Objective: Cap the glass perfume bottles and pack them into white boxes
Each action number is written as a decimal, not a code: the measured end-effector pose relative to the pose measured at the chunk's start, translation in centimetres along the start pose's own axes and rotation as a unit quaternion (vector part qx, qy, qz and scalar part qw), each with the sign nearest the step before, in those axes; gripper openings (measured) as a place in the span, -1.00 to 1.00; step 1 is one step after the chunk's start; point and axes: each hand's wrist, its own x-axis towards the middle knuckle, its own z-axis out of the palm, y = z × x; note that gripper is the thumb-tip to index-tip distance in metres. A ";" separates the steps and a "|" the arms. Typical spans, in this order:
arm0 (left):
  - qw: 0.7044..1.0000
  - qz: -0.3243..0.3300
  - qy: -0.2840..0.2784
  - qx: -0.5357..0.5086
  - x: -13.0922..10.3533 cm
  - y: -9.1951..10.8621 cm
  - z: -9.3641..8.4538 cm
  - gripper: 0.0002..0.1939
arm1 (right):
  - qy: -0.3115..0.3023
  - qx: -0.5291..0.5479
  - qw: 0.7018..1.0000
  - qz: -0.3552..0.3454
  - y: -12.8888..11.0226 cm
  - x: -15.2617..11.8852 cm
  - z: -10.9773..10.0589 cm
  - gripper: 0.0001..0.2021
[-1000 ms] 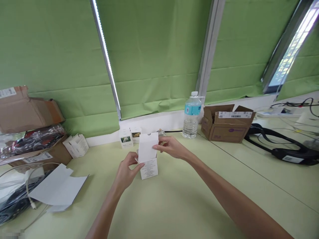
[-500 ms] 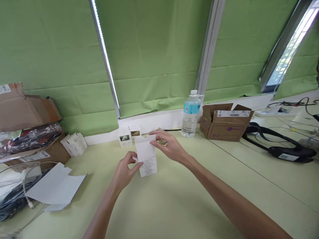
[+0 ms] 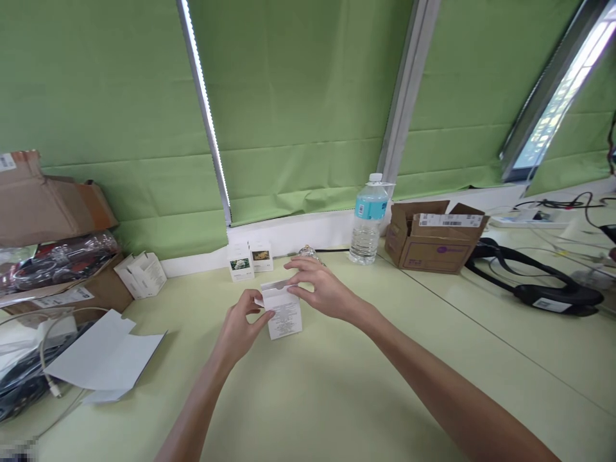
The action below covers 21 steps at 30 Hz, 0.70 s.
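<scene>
A small white box (image 3: 285, 319) with printed text stands upright on the pale green table, its top flap folded down near the opening. My left hand (image 3: 244, 325) grips the box's left side between thumb and fingers. At the top right, my right hand (image 3: 320, 287) has its thumb and fingertips pinched on the flap. Behind are two white picture boxes, one with a white flower (image 3: 241, 264) and one with a yellow picture (image 3: 261, 256). A shiny object (image 3: 308, 251) lies partly hidden behind my right hand.
A water bottle (image 3: 368, 219) and an open brown carton (image 3: 436, 240) stand at the back right, beside a black headset (image 3: 548, 289). On the left are white cartons (image 3: 142, 274), a stack of brown boxes (image 3: 52, 208), white sheets (image 3: 103, 359) and cables.
The raised flap of the white box has come down over its top. My right hand has lowered slightly with it, while my left hand keeps its hold.
</scene>
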 end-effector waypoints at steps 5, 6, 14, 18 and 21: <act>1.000 -0.007 0.005 0.014 -0.1 -0.3 0.1 -0.69 | -0.055 -0.059 0.997 -0.015 0.2 -0.4 0.7 -0.81; 1.000 -0.007 0.005 0.014 -0.1 -0.3 0.2 -0.69 | -0.063 -0.065 0.996 -0.010 0.1 -0.5 0.7 -0.80; 1.000 0.003 0.007 -0.011 -0.1 -0.5 0.5 -0.49 | -0.125 -0.066 0.990 0.014 -1.3 -1.0 -0.3 -0.78; 0.999 -0.015 -0.030 -0.015 -0.6 -1.1 0.9 -0.41 | -0.136 -0.058 0.989 0.026 -1.4 -1.0 -0.2 -0.78; 0.994 -0.034 -0.098 -0.030 -1.3 -1.7 1.4 -0.61 | -0.150 -0.029 0.988 0.037 -1.6 -0.9 -0.6 -0.75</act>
